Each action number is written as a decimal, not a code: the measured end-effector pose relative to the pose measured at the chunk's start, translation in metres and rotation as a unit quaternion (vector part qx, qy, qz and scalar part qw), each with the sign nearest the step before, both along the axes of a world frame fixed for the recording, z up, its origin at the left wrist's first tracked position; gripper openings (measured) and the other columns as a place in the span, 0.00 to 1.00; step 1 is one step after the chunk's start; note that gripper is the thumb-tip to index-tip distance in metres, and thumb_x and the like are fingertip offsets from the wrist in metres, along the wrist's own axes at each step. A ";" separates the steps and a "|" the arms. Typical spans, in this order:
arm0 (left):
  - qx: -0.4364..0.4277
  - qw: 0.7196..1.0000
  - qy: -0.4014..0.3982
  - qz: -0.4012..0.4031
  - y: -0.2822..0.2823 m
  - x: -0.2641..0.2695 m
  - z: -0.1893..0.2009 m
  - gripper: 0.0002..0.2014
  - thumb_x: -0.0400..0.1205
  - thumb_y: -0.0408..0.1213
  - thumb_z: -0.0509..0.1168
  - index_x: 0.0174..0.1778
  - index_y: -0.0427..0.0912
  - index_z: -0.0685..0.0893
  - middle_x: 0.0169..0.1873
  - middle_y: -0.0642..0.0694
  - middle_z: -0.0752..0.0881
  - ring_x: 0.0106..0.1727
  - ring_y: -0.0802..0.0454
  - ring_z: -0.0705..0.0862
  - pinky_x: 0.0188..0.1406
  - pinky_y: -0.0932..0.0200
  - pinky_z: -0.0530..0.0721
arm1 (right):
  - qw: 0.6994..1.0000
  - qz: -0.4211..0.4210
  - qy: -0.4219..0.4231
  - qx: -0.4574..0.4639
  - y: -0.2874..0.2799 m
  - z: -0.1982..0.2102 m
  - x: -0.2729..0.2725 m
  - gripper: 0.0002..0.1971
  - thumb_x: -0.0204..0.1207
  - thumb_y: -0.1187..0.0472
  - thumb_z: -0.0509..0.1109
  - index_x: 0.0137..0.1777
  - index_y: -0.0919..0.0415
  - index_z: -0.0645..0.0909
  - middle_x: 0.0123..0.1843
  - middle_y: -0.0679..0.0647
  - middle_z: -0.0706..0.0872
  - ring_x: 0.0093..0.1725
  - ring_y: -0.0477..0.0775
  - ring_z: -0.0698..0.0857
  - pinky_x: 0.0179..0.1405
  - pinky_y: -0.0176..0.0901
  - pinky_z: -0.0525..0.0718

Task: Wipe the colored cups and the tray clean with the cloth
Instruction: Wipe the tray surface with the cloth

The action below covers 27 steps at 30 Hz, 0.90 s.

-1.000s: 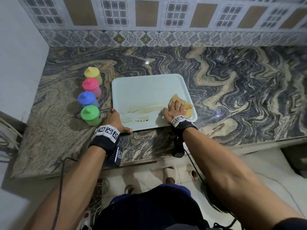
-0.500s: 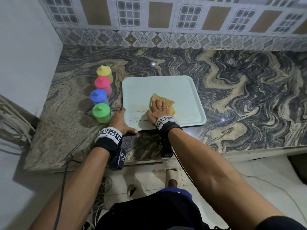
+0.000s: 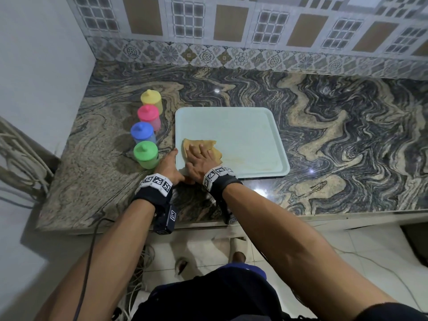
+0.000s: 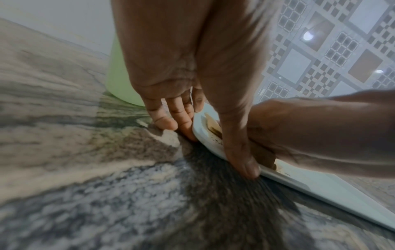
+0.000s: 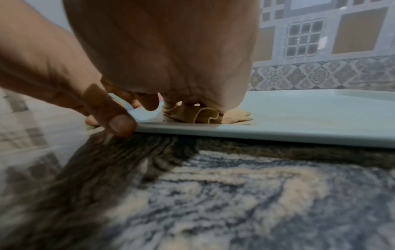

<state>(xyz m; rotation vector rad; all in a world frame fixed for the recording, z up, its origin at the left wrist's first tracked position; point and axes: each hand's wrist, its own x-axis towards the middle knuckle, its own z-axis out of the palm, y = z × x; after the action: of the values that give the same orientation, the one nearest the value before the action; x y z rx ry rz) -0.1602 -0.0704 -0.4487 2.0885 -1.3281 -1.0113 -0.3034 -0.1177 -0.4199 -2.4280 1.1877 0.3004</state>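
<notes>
Flat, spread fingers of the right hand [image 3: 201, 160] press the cloth [image 3: 214, 151] onto the tray's [image 3: 243, 126] lower-left corner. The left hand [image 3: 167, 167], fingers straight, braces that corner's edge. Four cups [image 3: 146, 154] line up left of the tray.

A marble countertop [image 3: 335, 140] with swirling grey, black and tan veins runs along a tiled back wall [image 3: 231, 22] patterned with brown squares and small grid panes, above a floral border strip [image 3: 231, 57]. A plain pale wall [image 3: 39, 66] closes the left side. Below lie pale floor tiles [image 3: 347, 246], with loose white cables [image 3: 136, 274] near the counter's base. Light glints on the polished stone.
</notes>
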 end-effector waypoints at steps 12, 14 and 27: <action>0.007 0.996 -0.073 -0.046 -0.006 0.000 0.003 0.53 0.48 0.52 0.78 0.71 0.39 0.73 0.62 0.35 0.83 0.62 0.37 0.83 0.62 0.47 0.83 | 0.994 0.111 -0.024 -0.008 0.013 -0.003 -0.032 0.26 0.92 0.50 0.46 0.88 0.50 0.56 0.90 0.52 0.52 0.89 0.58 0.47 0.87 0.56 0.46; 0.008 0.996 -0.078 -0.047 -0.007 0.002 -0.003 0.60 0.41 0.61 0.79 0.71 0.40 0.72 0.62 0.36 0.83 0.61 0.38 0.84 0.61 0.47 0.84 | 0.993 0.112 -0.035 -0.018 0.015 -0.005 -0.046 0.26 0.92 0.49 0.46 0.88 0.50 0.56 0.90 0.52 0.53 0.89 0.57 0.47 0.88 0.56 0.46; 0.023 0.992 -0.104 -0.071 -0.003 -0.001 0.014 0.65 0.36 0.66 0.79 0.70 0.40 0.72 0.64 0.37 0.83 0.66 0.38 0.81 0.65 0.45 0.81 | 0.993 0.083 0.022 -0.085 -0.016 -0.022 -0.129 0.44 0.80 0.41 0.18 0.89 0.62 0.50 0.89 0.58 0.56 0.89 0.57 0.48 0.88 0.56 0.44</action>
<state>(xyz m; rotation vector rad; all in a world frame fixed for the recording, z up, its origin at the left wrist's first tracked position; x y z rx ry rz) -0.1609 -0.0738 -0.4346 2.2082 -1.5908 -0.9068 -0.4322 -0.1334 -0.4417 -2.6872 1.0710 0.3154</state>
